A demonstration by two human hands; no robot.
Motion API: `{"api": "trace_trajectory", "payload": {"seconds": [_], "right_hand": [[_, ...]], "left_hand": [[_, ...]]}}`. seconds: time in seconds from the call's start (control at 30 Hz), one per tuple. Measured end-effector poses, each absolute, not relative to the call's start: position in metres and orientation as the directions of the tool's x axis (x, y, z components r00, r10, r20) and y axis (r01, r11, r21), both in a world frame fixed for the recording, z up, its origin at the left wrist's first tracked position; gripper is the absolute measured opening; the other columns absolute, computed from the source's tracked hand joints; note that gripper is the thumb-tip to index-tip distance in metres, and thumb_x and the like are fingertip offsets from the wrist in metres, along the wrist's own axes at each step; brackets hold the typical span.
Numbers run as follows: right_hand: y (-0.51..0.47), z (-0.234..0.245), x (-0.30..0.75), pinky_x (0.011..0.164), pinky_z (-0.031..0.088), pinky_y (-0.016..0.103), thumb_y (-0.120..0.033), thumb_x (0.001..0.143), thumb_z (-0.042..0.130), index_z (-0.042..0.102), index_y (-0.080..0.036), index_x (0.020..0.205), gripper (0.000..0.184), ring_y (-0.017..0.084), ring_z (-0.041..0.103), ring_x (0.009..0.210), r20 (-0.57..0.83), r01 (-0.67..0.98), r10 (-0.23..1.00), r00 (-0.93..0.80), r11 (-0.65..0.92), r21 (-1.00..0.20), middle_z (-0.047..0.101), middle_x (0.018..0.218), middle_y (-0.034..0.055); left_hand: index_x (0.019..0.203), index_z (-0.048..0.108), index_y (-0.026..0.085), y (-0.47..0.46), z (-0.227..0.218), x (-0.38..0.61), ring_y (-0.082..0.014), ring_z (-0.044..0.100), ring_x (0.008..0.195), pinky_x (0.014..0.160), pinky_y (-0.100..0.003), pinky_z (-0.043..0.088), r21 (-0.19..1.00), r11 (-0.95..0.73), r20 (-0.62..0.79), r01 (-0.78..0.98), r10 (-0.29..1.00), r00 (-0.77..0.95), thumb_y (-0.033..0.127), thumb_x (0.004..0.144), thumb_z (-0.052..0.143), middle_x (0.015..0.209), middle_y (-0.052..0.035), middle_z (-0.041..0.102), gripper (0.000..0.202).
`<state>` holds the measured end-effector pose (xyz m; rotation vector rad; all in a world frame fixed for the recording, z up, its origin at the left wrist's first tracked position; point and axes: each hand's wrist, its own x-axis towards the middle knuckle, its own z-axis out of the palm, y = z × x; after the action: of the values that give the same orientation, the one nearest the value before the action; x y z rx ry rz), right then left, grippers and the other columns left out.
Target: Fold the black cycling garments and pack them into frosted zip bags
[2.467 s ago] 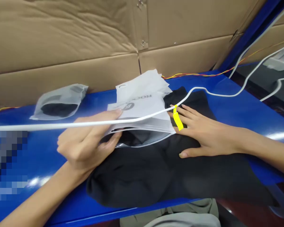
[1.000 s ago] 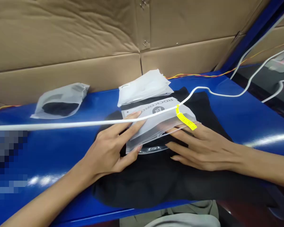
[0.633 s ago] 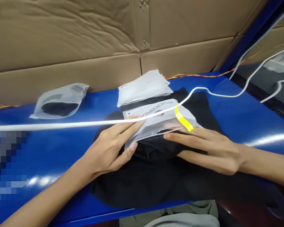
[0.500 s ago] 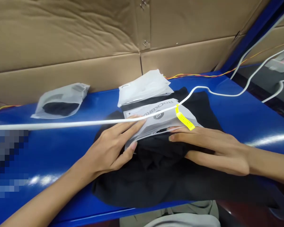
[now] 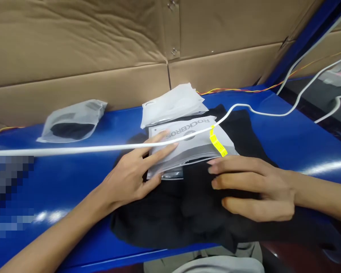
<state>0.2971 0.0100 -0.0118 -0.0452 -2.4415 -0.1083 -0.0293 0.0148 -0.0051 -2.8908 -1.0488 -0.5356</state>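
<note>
In the head view, a stack of frosted plastic bags [image 5: 184,146] printed "ROCKBROS" lies on black fabric [image 5: 187,212] at the middle of the table. My left hand [image 5: 133,170] rests on the left end of the stack, fingers stretched and spread apart. Close to the stack's lower right edge, my right hand [image 5: 252,185] hovers over the black fabric with its fingers apart and nothing visible in them. A white cable [image 5: 108,148] crosses above the left fingers and the bags. From it hangs a yellow tag [image 5: 217,145], in front of the bags.
Behind the stack lies a filled white pouch [image 5: 173,104]. A translucent bag with something black inside [image 5: 72,123] stands at the back left of the blue table [image 5: 295,140]. Cardboard [image 5: 102,41] walls the back, with yellow and red wires [image 5: 230,90] along its foot.
My right hand has drawn back slightly from the bags' edge and its fingers have spread. The bags now lie flatter. Beneath the stack, the black fabric has shifted and looks smoother.
</note>
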Motion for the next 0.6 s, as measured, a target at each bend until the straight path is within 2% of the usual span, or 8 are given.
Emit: {"api": "trace_trajectory", "payload": {"seconds": [0.1,0.17,0.27,0.43,0.5,0.6], "right_hand": [[0.01,-0.018,0.299,0.108,0.063,0.044,-0.014,0.096,0.063,0.071,-0.021,0.095,0.011,0.029,0.058,0.144,0.629,0.051,0.03,-0.777,0.999,0.016,0.074,0.132,0.0128],[0.01,-0.021,0.298,0.11,0.061,0.046,-0.011,0.095,0.062,0.07,-0.02,0.094,0.012,0.03,0.052,0.151,0.625,0.045,0.042,-0.78,0.999,-0.011,0.072,0.137,0.0145],[0.011,-0.02,0.296,0.111,0.061,0.048,-0.011,0.095,0.062,0.07,-0.018,0.094,0.011,0.032,0.052,0.15,0.631,0.007,0.004,-0.776,1.0,0.003,0.074,0.135,0.0165],[0.012,-0.018,0.294,0.111,0.061,0.045,-0.015,0.095,0.064,0.07,-0.022,0.085,0.013,0.028,0.066,0.136,0.648,-0.031,-0.042,-0.761,0.999,0.028,0.078,0.127,0.0117],[0.011,-0.019,0.293,0.111,0.062,0.045,-0.018,0.095,0.065,0.07,-0.023,0.082,0.015,0.028,0.067,0.134,0.674,-0.048,-0.05,-0.737,0.999,0.021,0.079,0.125,0.0115],[0.009,-0.022,0.292,0.112,0.061,0.044,-0.015,0.091,0.068,0.07,-0.022,0.077,0.016,0.029,0.067,0.135,0.691,-0.093,-0.086,-0.718,0.995,0.028,0.079,0.126,0.0127]], "left_hand": [[0.15,0.063,0.03,0.014,-0.003,-0.031,-0.0213,0.071,0.131,0.107,-0.029,0.06,0.083,-0.764,0.372,0.639,0.619,0.692,0.017,0.1,0.048,0.152,0.0,0.066,0.054],[0.141,0.071,0.031,0.014,-0.003,-0.031,-0.0189,0.076,0.121,0.103,-0.026,0.062,0.077,-0.75,0.417,0.657,0.623,0.662,0.014,0.1,0.048,0.14,0.0031,0.074,0.05],[0.133,0.076,0.031,0.015,-0.005,-0.031,-0.0187,0.08,0.112,0.1,-0.026,0.064,0.074,-0.709,0.471,0.701,0.645,0.602,0.011,0.099,0.049,0.135,0.0043,0.077,0.048],[0.142,0.07,0.033,0.022,-0.008,-0.032,-0.0203,0.076,0.122,0.11,-0.034,0.063,0.092,-0.698,0.549,0.711,0.631,0.548,0.01,0.1,0.049,0.128,0.0067,0.08,0.052],[0.145,0.067,0.033,0.024,-0.008,-0.033,-0.0201,0.073,0.128,0.115,-0.036,0.06,0.087,-0.708,0.573,0.701,0.611,0.547,0.007,0.101,0.048,0.133,0.0065,0.077,0.055],[0.148,0.065,0.028,0.025,-0.008,-0.035,-0.0219,0.069,0.134,0.119,-0.036,0.057,0.01,-0.69,0.588,0.724,0.589,0.554,0.006,0.1,0.049,0.145,0.0013,0.07,0.054]]}}
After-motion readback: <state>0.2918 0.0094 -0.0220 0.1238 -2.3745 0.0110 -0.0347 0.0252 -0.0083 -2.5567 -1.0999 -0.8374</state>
